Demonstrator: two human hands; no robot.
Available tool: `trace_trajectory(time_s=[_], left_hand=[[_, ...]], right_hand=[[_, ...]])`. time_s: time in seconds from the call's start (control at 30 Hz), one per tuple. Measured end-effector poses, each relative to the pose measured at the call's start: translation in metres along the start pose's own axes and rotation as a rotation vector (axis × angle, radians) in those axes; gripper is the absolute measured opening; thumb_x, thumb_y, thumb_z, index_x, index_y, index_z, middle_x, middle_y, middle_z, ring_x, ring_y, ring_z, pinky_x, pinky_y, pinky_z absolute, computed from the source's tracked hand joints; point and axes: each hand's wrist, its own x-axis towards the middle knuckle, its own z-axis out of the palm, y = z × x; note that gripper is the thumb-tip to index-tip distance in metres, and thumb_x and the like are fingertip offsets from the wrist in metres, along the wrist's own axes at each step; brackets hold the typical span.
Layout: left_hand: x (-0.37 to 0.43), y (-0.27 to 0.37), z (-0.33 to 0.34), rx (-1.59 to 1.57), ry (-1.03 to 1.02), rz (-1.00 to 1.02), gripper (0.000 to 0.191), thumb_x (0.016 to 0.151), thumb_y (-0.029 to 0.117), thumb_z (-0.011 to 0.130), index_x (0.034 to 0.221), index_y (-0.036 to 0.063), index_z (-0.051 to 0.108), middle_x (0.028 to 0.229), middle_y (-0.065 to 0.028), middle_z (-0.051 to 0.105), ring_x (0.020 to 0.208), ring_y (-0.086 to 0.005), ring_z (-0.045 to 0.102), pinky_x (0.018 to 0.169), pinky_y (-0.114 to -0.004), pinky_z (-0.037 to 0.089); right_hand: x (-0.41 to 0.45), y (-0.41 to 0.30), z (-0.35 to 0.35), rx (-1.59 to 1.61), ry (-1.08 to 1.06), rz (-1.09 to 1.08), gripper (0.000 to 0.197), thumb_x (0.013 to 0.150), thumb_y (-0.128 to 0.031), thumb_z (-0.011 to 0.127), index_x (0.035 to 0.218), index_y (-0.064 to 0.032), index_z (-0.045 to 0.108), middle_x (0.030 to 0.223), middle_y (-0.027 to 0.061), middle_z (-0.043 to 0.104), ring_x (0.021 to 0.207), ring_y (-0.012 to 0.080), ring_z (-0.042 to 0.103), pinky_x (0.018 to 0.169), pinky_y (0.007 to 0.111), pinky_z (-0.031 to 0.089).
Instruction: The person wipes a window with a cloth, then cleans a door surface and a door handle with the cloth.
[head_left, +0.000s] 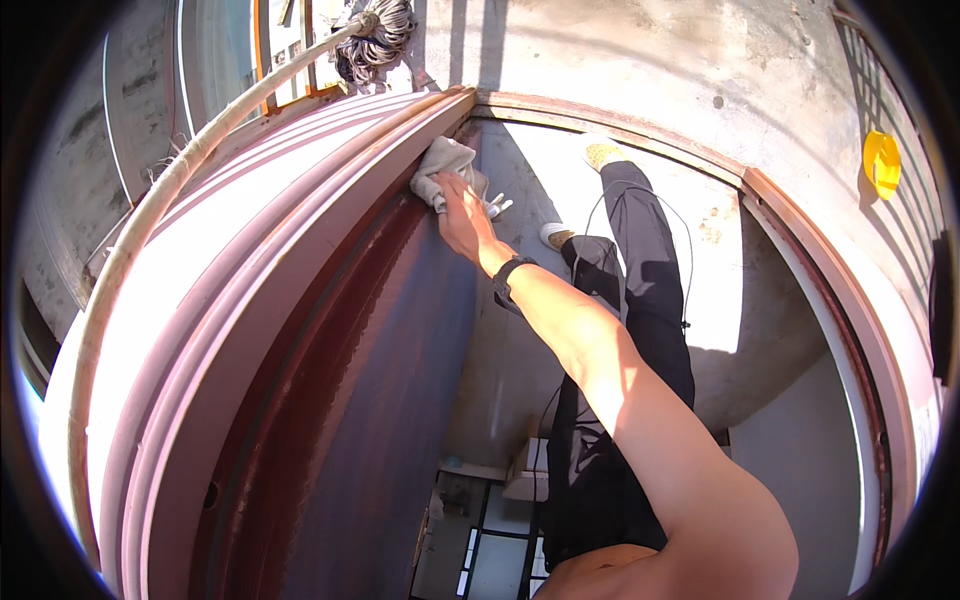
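Note:
My right hand (466, 225), with a dark watch (510, 274) on its wrist, presses a crumpled greyish-white cloth (448, 159) into the low corner of a door frame (300, 281). Finger-like white ends stick out beside the hand; whether they belong to the cloth or to a knit glove, I cannot tell. The frame has pale pink moulding outside and a dark red inner edge. Beside it stands a door panel (390, 360) with a bluish surface, below my forearm. My left hand is out of view.
A mop's long wooden handle (135, 240) curves along the left, its string head (375, 41) at the top. The raised sill (615, 135) crosses ahead of my shoes. A thin cable (688, 262) hangs across my legs. A yellow object (882, 165) lies at right.

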Motion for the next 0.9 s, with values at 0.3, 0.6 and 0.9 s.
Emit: trace_trajectory(time_s=[0.3, 0.6, 0.9], left_hand=[[0.017, -0.004, -0.006, -0.005, 0.008, 0.019, 0.112, 0.098, 0.069, 0.048, 0.163, 0.0049, -0.015, 0.165, -0.0358, -0.015, 0.153, -0.0534, -0.004, 0.117, -0.068, 0.005], [0.013, -0.101, -0.037, -0.002, 0.019, -0.212, 0.112, 0.097, 0.068, 0.050, 0.164, 0.0048, -0.013, 0.166, -0.0357, -0.014, 0.153, -0.0532, -0.004, 0.117, -0.068, 0.005], [0.003, -0.128, -0.060, -0.273, -0.019, -0.167, 0.109, 0.091, 0.067, 0.063, 0.166, 0.0075, 0.010, 0.167, -0.0338, -0.008, 0.153, -0.0535, -0.004, 0.112, -0.076, 0.007]], right_hand=[[0.036, 0.107, -0.035, -0.093, -0.319, 0.724, 0.046, 0.100, -0.027, 0.049, 0.141, -0.0074, 0.057, 0.125, 0.0278, 0.068, 0.118, 0.0432, 0.065, 0.102, 0.047, 0.050], [-0.061, -0.058, -0.193, 1.227, -0.223, 0.817, 0.043, 0.102, -0.010, 0.055, 0.143, 0.0002, 0.050, 0.138, 0.0148, 0.062, 0.127, 0.0276, 0.061, 0.111, 0.044, 0.048], [-0.101, -0.173, -0.345, 1.375, -0.569, 0.634, 0.046, 0.096, -0.011, 0.052, 0.140, 0.0037, 0.054, 0.137, 0.0208, 0.063, 0.133, 0.0343, 0.056, 0.120, 0.051, 0.036]])
